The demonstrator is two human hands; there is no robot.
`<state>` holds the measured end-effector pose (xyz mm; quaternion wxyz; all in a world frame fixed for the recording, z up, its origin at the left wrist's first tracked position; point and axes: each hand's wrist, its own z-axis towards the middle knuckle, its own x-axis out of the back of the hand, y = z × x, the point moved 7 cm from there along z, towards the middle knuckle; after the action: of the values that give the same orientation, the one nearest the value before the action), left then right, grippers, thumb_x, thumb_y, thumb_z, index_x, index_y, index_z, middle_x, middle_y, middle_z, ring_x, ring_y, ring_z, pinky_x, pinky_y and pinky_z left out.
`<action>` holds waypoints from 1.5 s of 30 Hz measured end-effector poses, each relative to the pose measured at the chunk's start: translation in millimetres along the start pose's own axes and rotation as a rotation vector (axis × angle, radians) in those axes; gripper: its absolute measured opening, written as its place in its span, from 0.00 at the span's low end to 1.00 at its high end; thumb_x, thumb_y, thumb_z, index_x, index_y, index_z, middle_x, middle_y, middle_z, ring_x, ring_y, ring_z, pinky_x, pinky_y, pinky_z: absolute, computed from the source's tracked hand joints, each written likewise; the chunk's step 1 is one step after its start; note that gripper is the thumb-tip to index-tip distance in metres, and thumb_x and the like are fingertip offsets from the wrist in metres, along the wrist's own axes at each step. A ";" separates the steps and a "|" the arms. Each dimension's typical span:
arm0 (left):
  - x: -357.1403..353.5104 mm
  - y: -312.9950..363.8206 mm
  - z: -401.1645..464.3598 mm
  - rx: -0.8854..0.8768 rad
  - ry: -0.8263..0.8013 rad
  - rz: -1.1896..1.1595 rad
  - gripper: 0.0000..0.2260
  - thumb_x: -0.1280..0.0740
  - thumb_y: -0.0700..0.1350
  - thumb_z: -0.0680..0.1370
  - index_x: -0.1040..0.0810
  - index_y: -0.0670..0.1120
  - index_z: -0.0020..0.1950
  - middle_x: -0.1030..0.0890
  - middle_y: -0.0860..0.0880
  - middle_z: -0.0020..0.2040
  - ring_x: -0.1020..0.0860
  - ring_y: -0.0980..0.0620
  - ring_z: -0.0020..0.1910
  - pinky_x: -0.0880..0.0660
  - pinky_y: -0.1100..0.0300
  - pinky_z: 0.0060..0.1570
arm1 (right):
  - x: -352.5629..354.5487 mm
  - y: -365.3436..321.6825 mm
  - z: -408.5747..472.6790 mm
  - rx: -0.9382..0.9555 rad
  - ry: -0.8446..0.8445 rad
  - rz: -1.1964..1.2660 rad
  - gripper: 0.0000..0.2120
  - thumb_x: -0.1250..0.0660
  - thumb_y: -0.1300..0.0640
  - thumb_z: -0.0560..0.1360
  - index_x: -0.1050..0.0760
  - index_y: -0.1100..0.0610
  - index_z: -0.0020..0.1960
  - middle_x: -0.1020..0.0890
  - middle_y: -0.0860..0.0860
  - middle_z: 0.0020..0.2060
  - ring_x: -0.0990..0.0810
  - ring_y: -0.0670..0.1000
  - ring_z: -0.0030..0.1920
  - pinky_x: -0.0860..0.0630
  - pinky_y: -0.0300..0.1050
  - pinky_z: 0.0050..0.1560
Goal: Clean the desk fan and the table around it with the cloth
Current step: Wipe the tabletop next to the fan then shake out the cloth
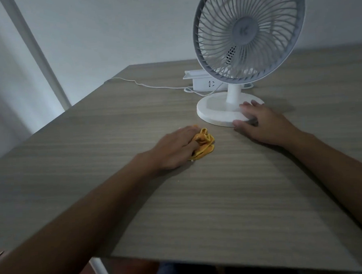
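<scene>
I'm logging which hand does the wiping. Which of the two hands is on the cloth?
The left hand: it presses the crumpled orange cloth onto the table. The right hand rests on the fan's white base instead.

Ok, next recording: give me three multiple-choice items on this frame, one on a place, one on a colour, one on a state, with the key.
1. Where is the power strip?
A. behind the fan
B. at the table's near edge
C. on the floor

2. What colour is the cloth?
A. blue
B. orange
C. white

3. What is the right hand doing?
A. gripping the cloth
B. resting on the fan's base
C. lifted off the table

Key: 1 A, it lies past the base. 2 B, orange folds under the left hand. 3 B, fingers lie on the base rim.
</scene>
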<state>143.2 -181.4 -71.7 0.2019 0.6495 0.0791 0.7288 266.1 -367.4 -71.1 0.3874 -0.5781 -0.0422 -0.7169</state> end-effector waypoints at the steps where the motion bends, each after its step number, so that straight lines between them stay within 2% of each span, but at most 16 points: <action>1: -1.3 4.4 -4.8 -0.009 0.001 0.006 0.17 0.43 0.44 0.80 0.32 0.52 0.69 0.30 0.54 0.70 0.33 0.55 0.68 0.37 0.58 0.63 | 1.2 -3.1 -2.9 0.000 0.012 0.013 0.28 0.38 0.42 0.78 0.34 0.55 0.73 0.32 0.52 0.74 0.42 0.53 0.77 0.41 0.53 0.74; 4: -4.8 16.5 -16.7 -0.043 0.003 0.018 0.18 0.43 0.44 0.80 0.33 0.52 0.70 0.30 0.54 0.72 0.33 0.55 0.69 0.37 0.59 0.64 | 0.6 -10.1 -10.0 -0.013 0.016 0.030 0.29 0.40 0.41 0.79 0.35 0.55 0.75 0.35 0.53 0.76 0.44 0.52 0.78 0.44 0.54 0.76; 6: -4.7 21.2 -23.5 -0.061 0.024 0.014 0.17 0.43 0.43 0.80 0.31 0.51 0.69 0.27 0.52 0.69 0.30 0.52 0.67 0.35 0.58 0.63 | 0.5 -15.4 -14.2 -0.020 0.010 0.043 0.29 0.40 0.41 0.79 0.35 0.55 0.75 0.35 0.53 0.76 0.44 0.52 0.78 0.46 0.53 0.77; 9: 8.0 22.3 -31.1 -0.057 0.142 -0.047 0.11 0.44 0.47 0.80 0.26 0.47 0.59 0.19 0.48 0.52 0.22 0.45 0.52 0.28 0.53 0.52 | 6.2 -18.8 -20.4 -0.050 0.034 0.052 0.27 0.41 0.43 0.80 0.35 0.55 0.75 0.35 0.53 0.76 0.44 0.52 0.78 0.46 0.51 0.76; 12: 33.0 13.3 -39.3 0.021 0.326 -0.093 0.08 0.43 0.45 0.82 0.27 0.44 0.54 0.20 0.47 0.45 0.22 0.42 0.47 0.33 0.56 0.43 | 10.6 -14.8 -23.4 -0.096 0.053 0.050 0.27 0.42 0.41 0.80 0.34 0.54 0.74 0.35 0.52 0.76 0.43 0.51 0.78 0.44 0.50 0.75; 15: 50.8 2.4 -55.1 0.054 0.427 -0.053 0.07 0.43 0.43 0.82 0.27 0.42 0.51 0.20 0.43 0.44 0.23 0.40 0.45 0.33 0.54 0.43 | 15.1 -12.0 -25.5 -0.146 0.056 0.072 0.27 0.43 0.41 0.80 0.34 0.53 0.74 0.35 0.52 0.76 0.42 0.51 0.78 0.43 0.48 0.74; 18: 41.6 -7.0 -74.0 0.087 0.387 0.019 0.07 0.43 0.44 0.82 0.28 0.42 0.51 0.21 0.44 0.45 0.24 0.41 0.47 0.32 0.52 0.46 | 18.3 -12.1 -27.2 -0.185 0.041 0.069 0.27 0.45 0.41 0.81 0.35 0.52 0.75 0.37 0.53 0.77 0.40 0.54 0.77 0.43 0.48 0.73; 21: 6.0 -0.8 -84.3 0.058 0.251 0.087 0.13 0.47 0.46 0.82 0.30 0.43 0.62 0.25 0.45 0.58 0.30 0.46 0.61 0.38 0.56 0.62 | 15.5 -10.6 -26.7 -0.208 0.017 0.065 0.27 0.47 0.39 0.80 0.36 0.51 0.75 0.39 0.53 0.78 0.42 0.54 0.77 0.45 0.49 0.74; 22: -2.7 5.5 -84.5 0.034 0.235 0.115 0.17 0.49 0.48 0.81 0.32 0.42 0.66 0.28 0.45 0.62 0.33 0.47 0.64 0.41 0.55 0.68 | 13.6 -9.6 -25.5 -0.214 0.009 0.065 0.28 0.47 0.39 0.80 0.36 0.50 0.76 0.40 0.53 0.78 0.43 0.54 0.78 0.46 0.49 0.74; 24: -15.5 21.8 -78.5 -0.012 0.226 0.135 0.20 0.51 0.49 0.80 0.35 0.41 0.68 0.30 0.45 0.65 0.34 0.46 0.66 0.41 0.49 0.71 | 9.9 -7.0 -22.6 -0.227 -0.002 0.057 0.28 0.48 0.37 0.80 0.36 0.49 0.75 0.40 0.53 0.78 0.42 0.55 0.77 0.45 0.51 0.75; 28: -36.8 50.3 -50.4 -0.079 0.230 0.240 0.24 0.54 0.49 0.76 0.33 0.39 0.66 0.29 0.41 0.62 0.31 0.42 0.62 0.37 0.48 0.67 | 5.3 -1.4 -16.6 -0.239 -0.018 0.066 0.30 0.49 0.35 0.79 0.36 0.49 0.75 0.39 0.53 0.77 0.44 0.54 0.78 0.44 0.53 0.76; 32: -46.3 51.7 -6.9 -0.067 0.156 0.296 0.28 0.58 0.51 0.74 0.32 0.37 0.63 0.28 0.38 0.60 0.30 0.39 0.59 0.36 0.47 0.65 | 11.2 0.2 -19.0 -0.231 0.014 0.102 0.29 0.48 0.38 0.80 0.35 0.53 0.75 0.36 0.53 0.76 0.42 0.53 0.78 0.44 0.52 0.75; 35: -42.3 48.2 26.0 -0.004 0.108 0.197 0.23 0.52 0.49 0.75 0.32 0.37 0.62 0.28 0.37 0.61 0.30 0.39 0.61 0.35 0.50 0.62 | 22.1 2.7 -24.0 -0.237 0.069 0.145 0.27 0.47 0.40 0.81 0.33 0.55 0.74 0.33 0.52 0.75 0.38 0.53 0.76 0.43 0.48 0.75; 38: -32.6 44.7 42.5 0.072 0.070 0.068 0.10 0.47 0.43 0.80 0.30 0.40 0.54 0.25 0.38 0.57 0.27 0.38 0.56 0.34 0.53 0.50 | 37.2 6.4 -29.0 -0.245 0.144 0.177 0.26 0.46 0.42 0.81 0.30 0.56 0.72 0.27 0.53 0.71 0.30 0.53 0.71 0.37 0.43 0.69; 41: -12.4 43.3 35.3 0.084 0.170 -0.034 0.07 0.47 0.42 0.82 0.32 0.42 0.48 0.22 0.37 0.50 0.25 0.38 0.48 0.31 0.51 0.46 | 50.2 12.5 -35.0 -0.277 0.198 0.214 0.24 0.46 0.43 0.82 0.27 0.55 0.69 0.24 0.53 0.68 0.28 0.53 0.69 0.36 0.41 0.65; 45: 7.9 67.7 7.5 -0.097 0.372 -0.050 0.10 0.45 0.42 0.82 0.28 0.39 0.56 0.22 0.39 0.51 0.24 0.40 0.48 0.30 0.50 0.47 | 53.0 22.5 -41.3 -0.329 0.184 0.255 0.23 0.45 0.42 0.81 0.25 0.53 0.67 0.22 0.52 0.67 0.27 0.53 0.68 0.37 0.37 0.60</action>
<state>136.9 -240.7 -37.8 0.2328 0.4912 0.0960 0.8339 245.1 -431.0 -47.7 0.3777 -0.5663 0.1844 -0.7090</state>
